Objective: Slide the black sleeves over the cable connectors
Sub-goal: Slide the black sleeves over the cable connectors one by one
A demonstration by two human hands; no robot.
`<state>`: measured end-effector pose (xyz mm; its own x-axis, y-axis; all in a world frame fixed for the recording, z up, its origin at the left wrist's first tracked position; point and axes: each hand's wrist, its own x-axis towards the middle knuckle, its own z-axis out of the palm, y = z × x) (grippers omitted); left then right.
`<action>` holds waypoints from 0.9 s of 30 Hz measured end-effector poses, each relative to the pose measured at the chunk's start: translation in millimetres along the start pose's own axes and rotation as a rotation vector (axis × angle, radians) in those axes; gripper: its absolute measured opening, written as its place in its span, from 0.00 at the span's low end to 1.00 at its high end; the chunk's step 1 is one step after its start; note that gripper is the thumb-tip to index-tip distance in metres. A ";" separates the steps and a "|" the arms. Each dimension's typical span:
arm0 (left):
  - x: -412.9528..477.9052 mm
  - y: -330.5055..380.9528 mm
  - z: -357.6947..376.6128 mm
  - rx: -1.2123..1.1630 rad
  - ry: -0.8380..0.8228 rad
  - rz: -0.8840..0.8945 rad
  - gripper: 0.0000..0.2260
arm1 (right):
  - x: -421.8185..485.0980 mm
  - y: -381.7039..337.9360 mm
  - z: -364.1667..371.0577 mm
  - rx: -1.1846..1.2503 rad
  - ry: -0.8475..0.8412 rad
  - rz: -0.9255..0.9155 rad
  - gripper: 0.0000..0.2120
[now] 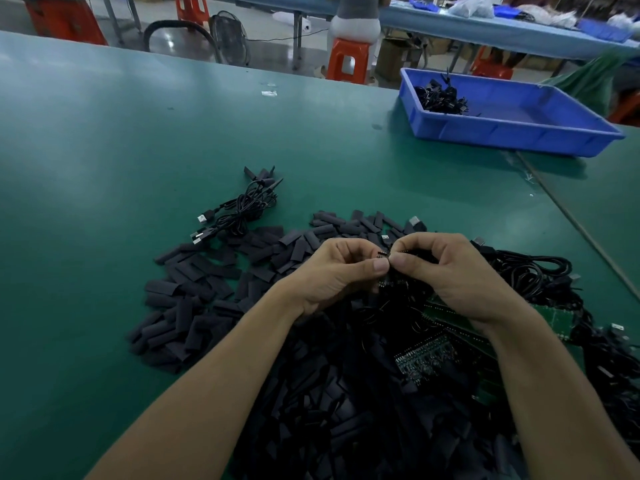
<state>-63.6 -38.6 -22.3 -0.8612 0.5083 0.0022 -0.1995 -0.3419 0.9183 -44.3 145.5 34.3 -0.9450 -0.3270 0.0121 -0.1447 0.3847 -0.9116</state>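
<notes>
Many sleeves (194, 282) lie piled on the green table (104, 150). Left hand (332, 271) and right hand (450, 271) fingers pinch a connector (382, 255) just above them. Blue tray (502, 136) far right, orange stools (348, 60) behind.

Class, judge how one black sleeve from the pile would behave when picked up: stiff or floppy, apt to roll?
Probably light and slightly floppy: the sleeves lie flattened, some creased. Unlikely to roll, since they rest flat on the table.

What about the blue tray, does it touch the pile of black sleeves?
Apart. The head view shows a strip of green table between the blue tray and the sleeve pile.
</notes>
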 end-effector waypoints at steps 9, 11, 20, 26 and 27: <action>-3.6 -5.5 16.8 -0.053 0.402 0.276 0.01 | 4.3 -1.7 20.6 -0.077 0.509 -0.052 0.04; -4.0 -8.5 22.2 -0.046 0.501 0.343 0.01 | 4.7 -3.2 18.7 -0.002 0.564 -0.020 0.05; -13.2 -8.3 31.8 -0.005 0.656 0.521 0.06 | 3.5 -11.4 6.7 -0.353 0.785 -0.103 0.04; -27.5 27.0 1.5 -0.097 0.935 0.728 0.05 | 3.0 -6.9 2.0 -0.332 0.963 -0.121 0.03; -30.8 33.8 -5.9 -0.008 0.987 0.756 0.05 | 2.2 -7.4 3.5 -0.384 0.955 -0.161 0.03</action>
<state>-46.6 -70.5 6.3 -0.7439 -0.6282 0.2279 0.5000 -0.2970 0.8135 -44.3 139.0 39.6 -0.7207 0.3558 0.5949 -0.2154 0.7008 -0.6801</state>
